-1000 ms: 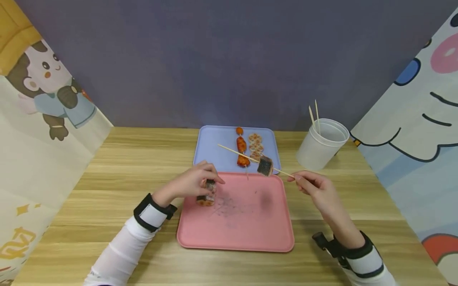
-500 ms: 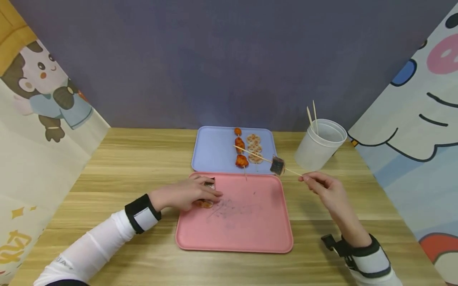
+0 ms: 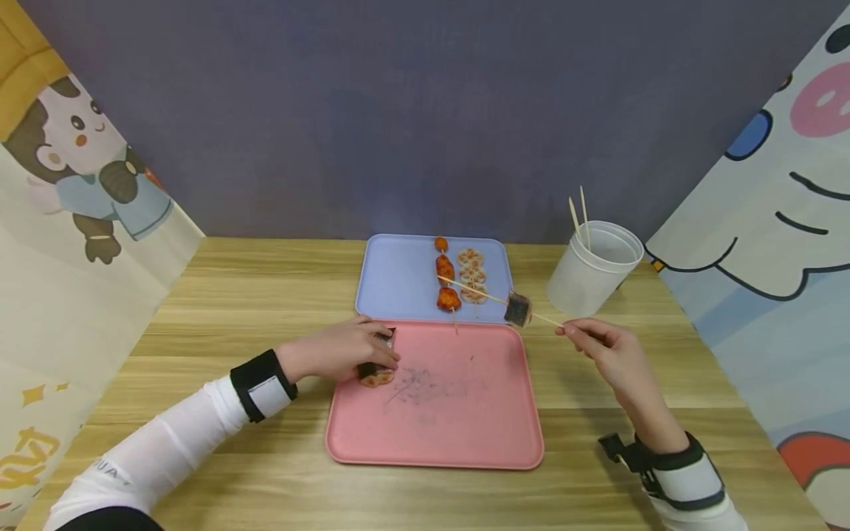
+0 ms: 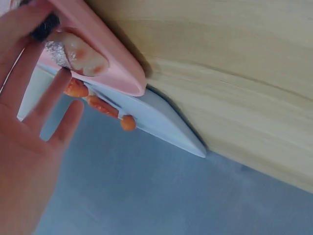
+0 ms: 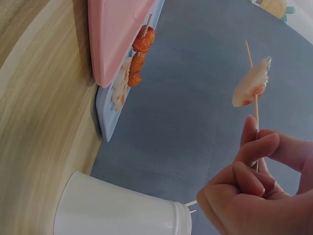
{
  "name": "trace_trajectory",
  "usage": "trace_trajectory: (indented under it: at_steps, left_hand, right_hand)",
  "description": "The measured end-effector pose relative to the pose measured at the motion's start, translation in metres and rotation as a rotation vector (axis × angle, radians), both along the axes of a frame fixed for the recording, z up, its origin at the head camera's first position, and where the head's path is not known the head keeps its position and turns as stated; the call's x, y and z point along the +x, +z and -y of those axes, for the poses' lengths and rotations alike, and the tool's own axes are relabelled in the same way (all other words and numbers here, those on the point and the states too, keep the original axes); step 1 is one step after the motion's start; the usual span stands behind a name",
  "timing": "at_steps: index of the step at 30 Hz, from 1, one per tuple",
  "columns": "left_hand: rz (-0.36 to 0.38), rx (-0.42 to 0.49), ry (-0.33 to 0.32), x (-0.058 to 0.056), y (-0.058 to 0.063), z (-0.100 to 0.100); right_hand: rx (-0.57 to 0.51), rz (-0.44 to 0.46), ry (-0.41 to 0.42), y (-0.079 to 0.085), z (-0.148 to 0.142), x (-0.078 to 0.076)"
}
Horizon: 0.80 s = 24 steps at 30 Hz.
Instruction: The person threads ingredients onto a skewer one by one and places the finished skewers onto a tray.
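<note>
On the pink tray's [image 3: 438, 435] upper left lie pieces of food with dark skin and pale browned flesh, like fish chunks [image 3: 377, 379]. My left hand [image 3: 339, 350] is over them, pinching a dark-skinned chunk [image 4: 45, 28] between thumb and fingers; its other fingers [image 4: 68, 122] stretch out, and the hand covers part of the pieces. Right of the tray, my right hand [image 3: 607, 346] pinches the lower end of a bamboo skewer [image 3: 548, 321]. One similar fish chunk [image 5: 252, 85] is threaded partway along that skewer, held up in the air.
Behind the pink tray, a light blue tray [image 3: 395, 284] bears a skewer of reddish-orange pieces [image 3: 448, 298] and a skewer of lotus root slices [image 3: 473, 274]. A white cup [image 3: 581, 284] with bamboo skewers stands back right. A grey wall [image 3: 425, 118] rises behind.
My left hand has lowered onto the fish chunks and shifted slightly left. My right hand has moved right with the skewer, carrying its chunk away from the tray's middle.
</note>
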<state>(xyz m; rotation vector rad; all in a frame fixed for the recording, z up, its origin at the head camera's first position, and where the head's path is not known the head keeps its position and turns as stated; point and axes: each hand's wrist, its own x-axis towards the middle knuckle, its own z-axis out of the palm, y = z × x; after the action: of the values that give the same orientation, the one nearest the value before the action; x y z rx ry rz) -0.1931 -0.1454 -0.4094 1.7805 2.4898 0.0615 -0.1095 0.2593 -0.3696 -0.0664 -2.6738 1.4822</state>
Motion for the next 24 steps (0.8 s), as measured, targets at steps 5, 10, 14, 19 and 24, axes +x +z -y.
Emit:
trace_trajectory:
  at_steps: [5, 10, 14, 19, 24]
  left_hand:
    - [-0.033, 0.027, 0.002, 0.004, 0.002, -0.002]
    - [-0.056, 0.032, 0.031, 0.007, 0.0, -0.002]
    - [-0.048, 0.043, 0.062, 0.008, -0.002, -0.001]
    - [-0.039, 0.07, 0.088, 0.009, -0.007, 0.0]
    - [-0.034, 0.099, 0.105, 0.009, -0.011, 0.0]
  right_hand:
    - [0.011, 0.008, -0.004, 0.0, 0.0, 0.001]
    - [0.006, 0.003, -0.012, 0.001, -0.001, 0.002]
    - [0.014, -0.001, -0.016, 0.001, 0.0, 0.002]
    - [0.014, -0.004, -0.02, 0.002, 0.001, 0.001]
    - [0.012, -0.006, -0.02, 0.002, 0.001, 0.001]
